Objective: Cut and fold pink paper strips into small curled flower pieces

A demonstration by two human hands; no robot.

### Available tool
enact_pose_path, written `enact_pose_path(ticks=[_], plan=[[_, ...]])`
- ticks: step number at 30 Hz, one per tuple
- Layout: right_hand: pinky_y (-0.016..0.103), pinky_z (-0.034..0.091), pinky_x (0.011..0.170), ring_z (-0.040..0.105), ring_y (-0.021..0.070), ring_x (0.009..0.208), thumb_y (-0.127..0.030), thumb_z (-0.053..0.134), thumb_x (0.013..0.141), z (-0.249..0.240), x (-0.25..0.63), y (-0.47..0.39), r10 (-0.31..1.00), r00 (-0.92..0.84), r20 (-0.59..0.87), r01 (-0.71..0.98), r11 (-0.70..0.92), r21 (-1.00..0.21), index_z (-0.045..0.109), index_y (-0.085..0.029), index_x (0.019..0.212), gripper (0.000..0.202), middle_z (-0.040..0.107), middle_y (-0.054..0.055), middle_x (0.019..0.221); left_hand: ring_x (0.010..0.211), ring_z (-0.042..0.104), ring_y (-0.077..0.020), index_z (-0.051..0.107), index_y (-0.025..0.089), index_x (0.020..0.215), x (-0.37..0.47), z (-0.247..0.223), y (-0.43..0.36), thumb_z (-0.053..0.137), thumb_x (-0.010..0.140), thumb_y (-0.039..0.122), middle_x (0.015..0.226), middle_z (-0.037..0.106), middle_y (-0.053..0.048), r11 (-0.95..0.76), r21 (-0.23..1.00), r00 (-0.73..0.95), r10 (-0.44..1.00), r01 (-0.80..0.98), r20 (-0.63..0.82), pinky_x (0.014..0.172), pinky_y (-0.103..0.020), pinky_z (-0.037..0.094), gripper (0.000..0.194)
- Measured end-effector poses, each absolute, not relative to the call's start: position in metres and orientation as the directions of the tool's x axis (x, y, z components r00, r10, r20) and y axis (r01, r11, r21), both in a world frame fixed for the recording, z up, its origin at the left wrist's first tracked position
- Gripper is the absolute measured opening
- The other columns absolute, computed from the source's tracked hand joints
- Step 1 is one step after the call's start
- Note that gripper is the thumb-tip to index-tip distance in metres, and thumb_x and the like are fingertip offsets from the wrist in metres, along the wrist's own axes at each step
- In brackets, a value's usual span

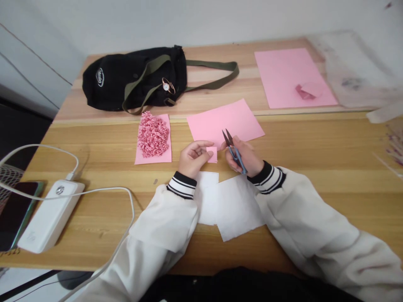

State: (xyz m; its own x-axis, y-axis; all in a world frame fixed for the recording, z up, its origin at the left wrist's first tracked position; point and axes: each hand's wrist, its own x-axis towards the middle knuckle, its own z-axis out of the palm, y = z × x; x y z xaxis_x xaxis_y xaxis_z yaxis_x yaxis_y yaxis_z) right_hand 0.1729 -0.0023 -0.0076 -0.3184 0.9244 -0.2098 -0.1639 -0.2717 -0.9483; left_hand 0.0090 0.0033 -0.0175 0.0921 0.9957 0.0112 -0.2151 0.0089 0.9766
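Note:
A small pink paper square [212,156] is pinched between the thumb and fingers of my left hand [192,158]. In my right hand [250,158] is a pair of blue-handled thread snips [236,156], their dark blades apart and pointing away from me. The blades stand to the right of the square, not touching it. Just beyond both hands lies a larger pink paper sheet [225,119]. White paper pieces [237,205] lie on the table under my wrists. To the left, a pile of pink flower stamens [153,135] rests on a pink paper card [163,160].
A black bag [110,79] with olive straps and a wristwatch [166,86] lies at the back. Another pink sheet [280,75] with a folded pink scrap [305,92] is back right, beside a clear plastic bag [349,71]. A white power bank [50,216], cable and phone [15,218] occupy the left.

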Motion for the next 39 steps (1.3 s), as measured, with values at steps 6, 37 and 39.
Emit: enact_pose_path(ticks=[6, 37, 39], plan=[[0.016, 0.020, 0.025, 0.026, 0.0058, 0.024, -0.070, 0.044, 0.078, -0.0054, 0.1718, -0.0017, 0.924, -0.304, -0.232, -0.154, -0.288, -0.945, 0.051, -0.017, 0.081, 0.054, 0.041, -0.008, 0.034, 0.049, 0.043, -0.0053, 0.064, 0.015, 0.071, 0.0094, -0.0153, 0.0034, 0.076, 0.054, 0.017, 0.053, 0.053, 0.004, 0.033, 0.972, 0.093, 0.996, -0.234, -0.012, 0.049, -0.019, 0.036, 0.021], [0.017, 0.021, 0.026, 0.035, 0.0085, 0.023, -0.074, 0.032, 0.080, -0.0043, 0.1745, -0.0026, 0.893, -0.347, -0.285, -0.134, -0.348, -0.928, 0.046, -0.020, 0.075, 0.057, 0.048, -0.004, 0.034, 0.054, 0.049, -0.0087, 0.065, 0.017, 0.058, 0.0103, -0.0176, 0.0021, 0.076, 0.061, 0.042, 0.056, 0.058, 0.002, 0.060, 0.966, 0.060, 0.997, -0.252, -0.046, 0.057, -0.024, 0.040, 0.028], [0.018, 0.021, 0.026, 0.035, 0.0086, 0.023, -0.075, 0.031, 0.080, -0.0044, 0.1747, -0.0026, 0.890, -0.349, -0.294, -0.131, -0.357, -0.925, 0.046, -0.020, 0.074, 0.057, 0.048, -0.004, 0.034, 0.054, 0.048, -0.0089, 0.065, 0.017, 0.058, 0.0101, -0.0180, 0.0022, 0.076, 0.061, 0.043, 0.056, 0.058, 0.002, 0.066, 0.966, 0.065, 0.997, -0.250, -0.052, 0.056, -0.024, 0.039, 0.028]])
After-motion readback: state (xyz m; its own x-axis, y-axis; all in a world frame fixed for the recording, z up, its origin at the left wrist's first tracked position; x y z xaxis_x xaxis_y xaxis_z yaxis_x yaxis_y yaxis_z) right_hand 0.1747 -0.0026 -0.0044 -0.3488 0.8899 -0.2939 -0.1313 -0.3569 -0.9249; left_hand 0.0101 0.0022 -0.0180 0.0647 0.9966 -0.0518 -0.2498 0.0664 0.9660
